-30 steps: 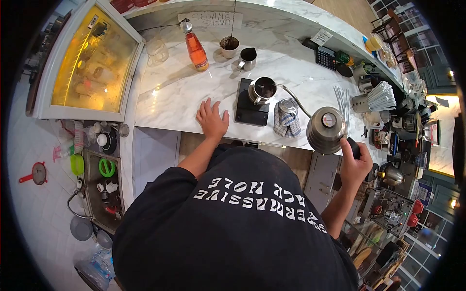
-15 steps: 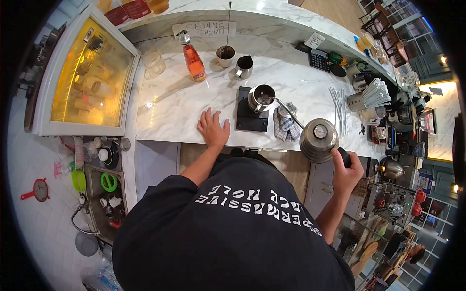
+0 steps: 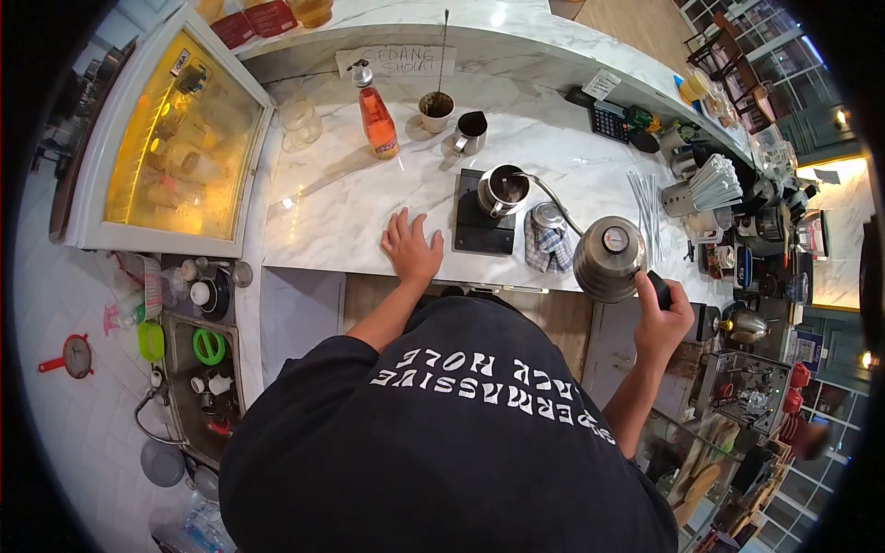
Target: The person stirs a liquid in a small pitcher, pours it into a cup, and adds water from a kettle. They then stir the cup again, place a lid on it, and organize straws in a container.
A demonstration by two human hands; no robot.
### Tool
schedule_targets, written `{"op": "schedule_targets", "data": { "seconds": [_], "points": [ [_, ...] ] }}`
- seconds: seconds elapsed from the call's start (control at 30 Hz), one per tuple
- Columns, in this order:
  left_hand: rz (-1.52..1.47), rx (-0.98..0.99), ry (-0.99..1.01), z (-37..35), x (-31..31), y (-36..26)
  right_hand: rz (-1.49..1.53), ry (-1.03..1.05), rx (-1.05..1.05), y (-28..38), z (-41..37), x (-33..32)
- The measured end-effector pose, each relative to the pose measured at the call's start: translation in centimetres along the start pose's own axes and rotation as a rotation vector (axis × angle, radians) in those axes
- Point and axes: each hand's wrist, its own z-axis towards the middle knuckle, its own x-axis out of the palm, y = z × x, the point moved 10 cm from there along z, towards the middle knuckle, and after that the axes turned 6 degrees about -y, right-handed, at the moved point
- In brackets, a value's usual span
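My right hand (image 3: 663, 318) is wrapped round the black handle of a steel gooseneck kettle (image 3: 609, 258). The kettle's thin spout reaches over the rim of a steel vessel (image 3: 503, 191) with dark contents. That vessel stands on a black scale (image 3: 484, 241). My left hand (image 3: 412, 247) lies on the marble counter (image 3: 332, 221) with its fingers spread, left of the scale, holding nothing. Between scale and kettle lies a checked cloth (image 3: 549, 249) with a small metal-topped item on it. A small steel pitcher (image 3: 470, 134) stands behind the scale.
Behind are a bottle of red liquid (image 3: 377, 123), a cup with a long stick (image 3: 435, 111) and a glass jar (image 3: 300, 125). At the right are loose straws (image 3: 647, 212), a straw holder (image 3: 679, 199) and a calculator (image 3: 609, 123). A lit fridge (image 3: 175, 147) stands left.
The view has shifted slightly. The kettle in my right hand has moved up a little, and its spout now crosses the far right part of the vessel's rim. My left hand stays on the counter.
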Motion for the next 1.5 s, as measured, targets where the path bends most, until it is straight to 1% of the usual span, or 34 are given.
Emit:
{"op": "schedule_targets", "data": {
  "seconds": [0.13, 0.23, 0.43, 0.63, 0.73, 0.97, 1.23, 1.5],
  "points": [
    [0.005, 0.002, -0.002, 0.0, 0.1, 0.1, -0.042, -0.013, 0.01, -0.3, 0.1, -0.7],
    [0.009, 0.009, -0.008, 0.0, 0.1, 0.1, -0.019, -0.008, 0.047, -1.2, -0.2, -1.0],
    [0.021, 0.02, -0.008, 0.0, 0.1, -0.1, -0.006, 0.012, 0.017, -1.4, -0.7, -1.2],
    [0.026, 0.037, -0.032, -0.2, 0.3, 0.0, 0.004, 0.044, 0.051, -0.9, -1.2, -0.6],
    [0.036, 0.039, -0.033, -0.2, 0.4, 0.0, -0.016, 0.046, 0.0, -0.4, -1.1, -0.1],
    [0.035, 0.029, -0.023, -0.2, 0.3, 0.0, 0.064, 0.034, 0.035, -0.8, -0.5, 0.7],
    [0.03, 0.029, -0.022, -0.2, 0.4, 0.0, 0.021, -0.004, 0.017, -1.3, 0.1, -0.8],
    [0.044, 0.037, -0.027, -0.2, 0.4, -0.1, -0.016, -0.004, 0.044, -2.2, -0.6, -1.7]
  ]
}}
